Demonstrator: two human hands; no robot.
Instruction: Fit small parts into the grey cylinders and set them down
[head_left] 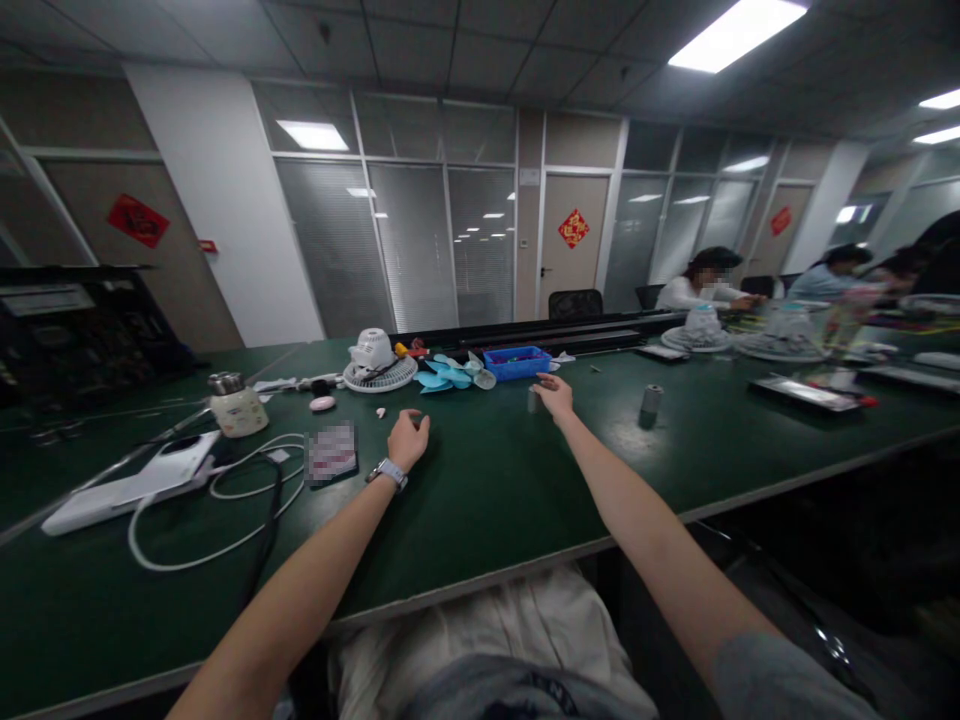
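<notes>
The loosely curled left hand (409,442), seemingly holding nothing, is over the smooth green worktop (465,520). Towards the worktop's far edge, before a rectangular blue plastic tray (517,371), is a small grey metallic-looking cylinder (532,401); the right hand (556,396) bends its fingers at it, grip unclear. It looks stiff, probably weighty, slightly slippery; its middle suits holding. Further right stands a similar grey cylinder (651,399).

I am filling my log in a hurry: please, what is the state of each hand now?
Left hand: open, fingers loosely curled, nothing visible in it.
Right hand: fingers at the small grey cylinder; whether closed on it cannot be told.
</notes>
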